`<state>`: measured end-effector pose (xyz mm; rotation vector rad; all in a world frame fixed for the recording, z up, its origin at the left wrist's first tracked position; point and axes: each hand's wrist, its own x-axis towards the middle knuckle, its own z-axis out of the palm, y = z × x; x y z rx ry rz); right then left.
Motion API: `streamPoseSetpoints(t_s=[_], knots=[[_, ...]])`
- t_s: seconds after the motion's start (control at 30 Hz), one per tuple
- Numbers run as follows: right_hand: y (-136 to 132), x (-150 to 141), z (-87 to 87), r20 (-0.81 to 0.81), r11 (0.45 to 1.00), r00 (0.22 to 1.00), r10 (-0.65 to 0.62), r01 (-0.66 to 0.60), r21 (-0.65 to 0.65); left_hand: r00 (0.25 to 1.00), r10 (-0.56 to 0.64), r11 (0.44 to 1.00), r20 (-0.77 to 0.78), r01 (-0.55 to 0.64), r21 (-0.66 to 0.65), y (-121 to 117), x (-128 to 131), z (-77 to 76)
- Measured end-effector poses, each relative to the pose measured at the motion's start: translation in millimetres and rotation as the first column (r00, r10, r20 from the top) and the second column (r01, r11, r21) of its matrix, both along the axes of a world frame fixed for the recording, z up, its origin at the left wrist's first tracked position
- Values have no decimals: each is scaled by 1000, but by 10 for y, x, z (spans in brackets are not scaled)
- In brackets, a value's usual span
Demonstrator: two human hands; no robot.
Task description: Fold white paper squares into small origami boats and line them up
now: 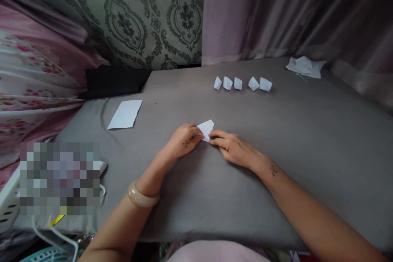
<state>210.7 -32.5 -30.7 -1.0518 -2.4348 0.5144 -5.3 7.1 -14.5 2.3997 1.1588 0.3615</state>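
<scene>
A small folded piece of white paper (207, 127) lies at the middle of the grey cloth surface, between my two hands. My left hand (186, 138) grips its left edge, fingers pressed together. From the right, my right hand (232, 146) pinches the paper's lower right edge between thumb and fingers. Part of the paper is hidden under the fingers. Farther back stands a row of several small folded paper shapes (227, 83), apart from both hands. A stack of white paper sheets (125, 114) lies flat to the left.
Loose crumpled white paper (303, 66) with a thin greenish stick lies at the back right. A black folded cloth (116, 81) is at the back left. At the left edge are a white basket (9, 204), a white cable and a blurred-out area. Curtains and a patterned wall border the back.
</scene>
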Motion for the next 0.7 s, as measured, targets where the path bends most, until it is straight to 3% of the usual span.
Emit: streamPoseSetpoints(t_s=[0.2,0.47,0.7], knots=[[10,3,2,-9,1000,1000,5,-5,-7,996,92,994,-14,-92,-50,32,11,-26],[14,12,-7,-41,998,999,-25,23,-52,997,76,989,-8,-76,-126,84,-3,-50],[16,28,13,38,999,998,47,-47,1,996,87,984,-14,-88,-153,109,4,-55]])
